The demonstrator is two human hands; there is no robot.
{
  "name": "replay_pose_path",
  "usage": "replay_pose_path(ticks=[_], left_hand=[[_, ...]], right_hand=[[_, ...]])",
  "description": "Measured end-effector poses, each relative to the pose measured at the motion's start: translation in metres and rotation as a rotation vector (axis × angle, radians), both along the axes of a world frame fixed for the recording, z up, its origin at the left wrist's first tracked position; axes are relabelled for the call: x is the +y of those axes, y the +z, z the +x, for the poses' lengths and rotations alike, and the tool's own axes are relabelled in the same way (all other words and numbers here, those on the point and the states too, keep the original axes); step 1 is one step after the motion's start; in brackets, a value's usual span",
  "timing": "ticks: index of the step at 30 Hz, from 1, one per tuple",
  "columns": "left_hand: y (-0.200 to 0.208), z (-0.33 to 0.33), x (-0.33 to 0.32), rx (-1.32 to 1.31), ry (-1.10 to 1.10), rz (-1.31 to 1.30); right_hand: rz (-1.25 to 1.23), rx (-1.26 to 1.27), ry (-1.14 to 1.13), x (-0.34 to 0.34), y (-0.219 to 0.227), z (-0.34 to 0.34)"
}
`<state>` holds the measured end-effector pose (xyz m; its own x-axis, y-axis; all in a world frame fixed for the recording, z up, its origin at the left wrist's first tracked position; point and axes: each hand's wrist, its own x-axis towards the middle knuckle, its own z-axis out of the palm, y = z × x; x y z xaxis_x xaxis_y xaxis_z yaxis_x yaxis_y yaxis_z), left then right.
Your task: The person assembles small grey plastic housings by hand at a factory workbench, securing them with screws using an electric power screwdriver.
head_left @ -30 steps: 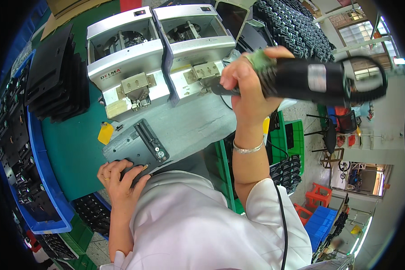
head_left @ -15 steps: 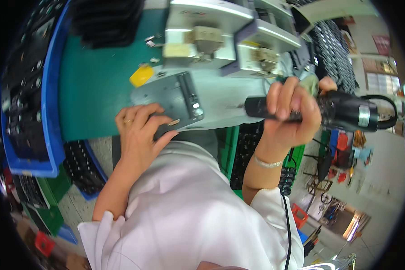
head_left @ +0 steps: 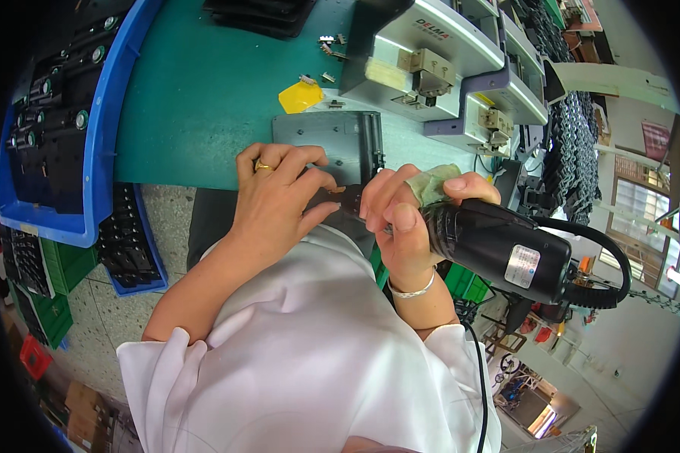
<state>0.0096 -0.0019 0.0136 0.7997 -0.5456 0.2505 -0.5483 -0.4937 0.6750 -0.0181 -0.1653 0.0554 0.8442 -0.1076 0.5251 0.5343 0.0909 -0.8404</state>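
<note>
Green matte tabletop (head_left: 196, 98), speckled floor below; workshop room behind. Yellow tag (head_left: 300, 97) beyond fingers. Grey flat metal plate (head_left: 332, 143) under left hand (head_left: 279, 196), fingers spread, pressing small dark part. Right hand (head_left: 408, 226) clenched round black cylindrical electric screwdriver (head_left: 499, 249), pale label on barrel. Blue plastic tray (head_left: 60, 128) far left.

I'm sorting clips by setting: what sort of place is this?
Most likely a factory assembly bench: the right hand holds a corded electric screwdriver over a grey metal plate, with a blue bin of black parts and grey bench machines nearby.
</note>
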Motion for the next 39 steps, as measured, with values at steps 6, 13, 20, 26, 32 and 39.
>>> replay_pose_path(ticks=[6, 13, 20, 26, 32, 39], left_hand=[[-0.002, -0.002, 0.001, 0.004, 0.001, -0.006], [-0.004, -0.002, 0.002, 0.007, -0.008, -0.017], [-0.002, 0.003, 0.003, 0.008, 0.001, -0.026], [0.0, 0.0, 0.002, -0.068, -0.002, -0.03], [0.008, -0.005, 0.008, 0.006, 0.013, -0.116], [0.024, 0.069, 0.008, -0.127, 0.149, -0.11]], right_hand=[[-0.022, 0.037, -0.079, 0.011, 0.004, 0.0], [-0.051, 0.076, -0.111, 0.018, 0.005, -0.001], [-0.047, 0.058, -0.127, 0.023, 0.001, 0.006], [-0.15, 0.0, -0.11, 0.022, -0.003, 0.0], [0.113, 0.054, -0.154, 0.013, 0.003, -0.006], [0.443, 0.022, -0.223, -0.018, 0.036, -0.008]])
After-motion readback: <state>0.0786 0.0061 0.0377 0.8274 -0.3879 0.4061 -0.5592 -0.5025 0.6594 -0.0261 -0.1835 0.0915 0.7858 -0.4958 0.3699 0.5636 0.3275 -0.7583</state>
